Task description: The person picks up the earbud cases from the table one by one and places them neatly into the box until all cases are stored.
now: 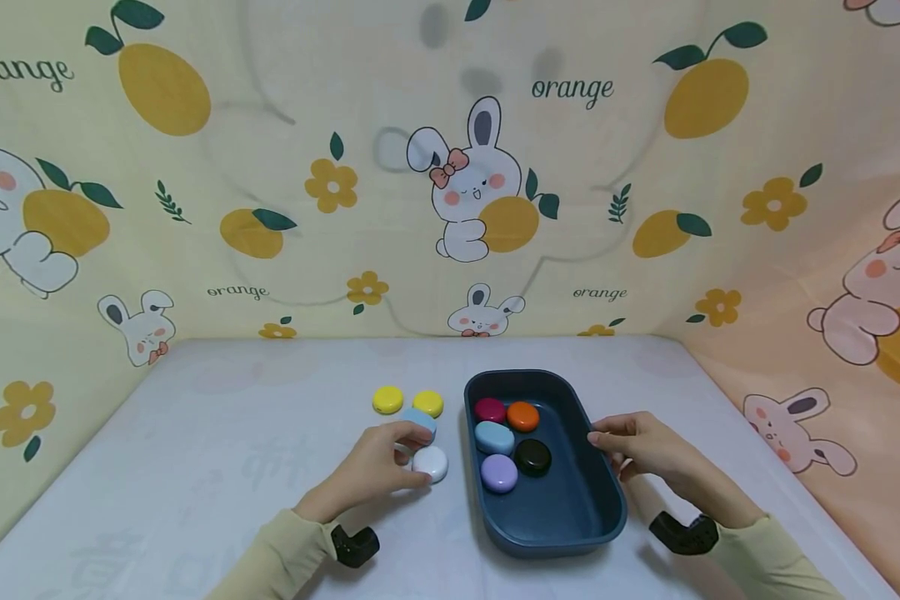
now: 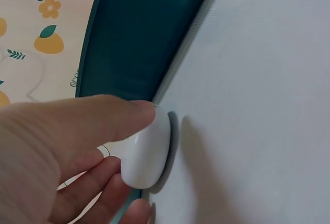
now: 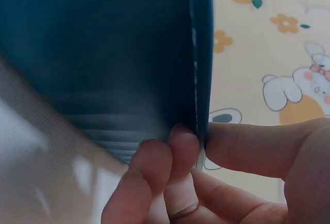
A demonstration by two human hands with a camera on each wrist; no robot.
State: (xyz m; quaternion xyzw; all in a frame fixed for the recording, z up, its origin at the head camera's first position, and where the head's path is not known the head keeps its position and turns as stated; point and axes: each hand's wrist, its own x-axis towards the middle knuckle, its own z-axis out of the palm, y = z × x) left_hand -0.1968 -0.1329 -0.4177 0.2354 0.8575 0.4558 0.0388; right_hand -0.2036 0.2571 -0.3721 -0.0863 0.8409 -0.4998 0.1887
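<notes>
Pinching a glossy white piece [image 1: 431, 463], the left hand [image 1: 367, 467] has its thumb on the near edge and its other fingers bent round the far side, the gap between them just the width of the piece. The piece sits low over the white table [image 1: 270, 442], its shadow close beside it; whether it touches the cloth I cannot tell. A light blue piece [image 1: 418, 422] lies just past the left index fingertip and is partly covered by it, so contact there is unclear. Two yellow pieces [image 1: 387, 400] lie farther beyond those fingers.

To the right of the left fingertips stands the dark blue tray [image 1: 562, 508]. The right hand [image 1: 663, 454] grips its right wall at the rim, thumb on one face, curled fingers on the other. Between the two hands, inside the tray, lie crimson [image 1: 490, 411], orange [image 1: 522, 417], light blue, black [image 1: 532, 457] and lilac pieces.

The white piece looks light, hard and smooth, probably a little slippery, and its rounded edge could roll out of a pinch set too high; opposite points at mid-thickness seem the best hold. The tray looks stiff and fairly light, liable to slide if pushed, so the rim is a sensible place to steady it.
</notes>
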